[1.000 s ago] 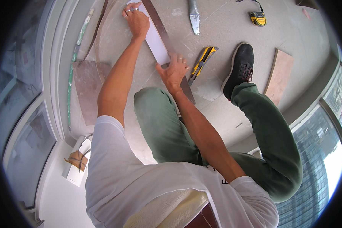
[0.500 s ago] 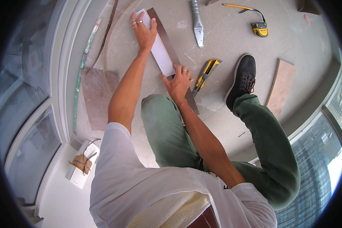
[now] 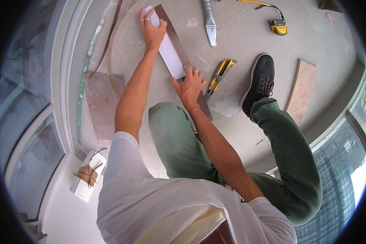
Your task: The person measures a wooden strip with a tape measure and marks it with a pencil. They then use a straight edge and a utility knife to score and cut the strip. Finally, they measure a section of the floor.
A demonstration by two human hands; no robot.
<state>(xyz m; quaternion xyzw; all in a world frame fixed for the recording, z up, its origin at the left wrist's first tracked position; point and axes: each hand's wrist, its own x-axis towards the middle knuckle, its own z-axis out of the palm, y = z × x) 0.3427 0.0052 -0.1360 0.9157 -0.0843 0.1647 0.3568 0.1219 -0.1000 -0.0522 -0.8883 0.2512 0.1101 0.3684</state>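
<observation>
My left hand (image 3: 151,32) grips the far end of a white strip board (image 3: 169,55), which lies along a longer dark brown plank (image 3: 203,105) on the floor. My right hand (image 3: 190,86) has its fingers curled over the near end of the white strip, where it meets the plank. Just right of that hand is a yellow-and-black utility knife (image 3: 220,74). A silver, tape-wrapped flat-bladed tool (image 3: 210,29) lies beyond, and a yellow tape measure (image 3: 279,27) sits farther right with a yellow pencil (image 3: 250,2) above it.
My black shoe (image 3: 261,77) stands right of the knife, beside a pale wood board (image 3: 299,85). At left lie a brown sheet (image 3: 103,110) and a green-marked strip (image 3: 81,110) along the window frame. A white box with brown material (image 3: 85,175) is low left. Windows curve along both sides.
The whole view has shifted slightly, moving the floor items a little down and right. Both hands stay on the white strip; my left hand's fingers have adjusted slightly at its far end.
</observation>
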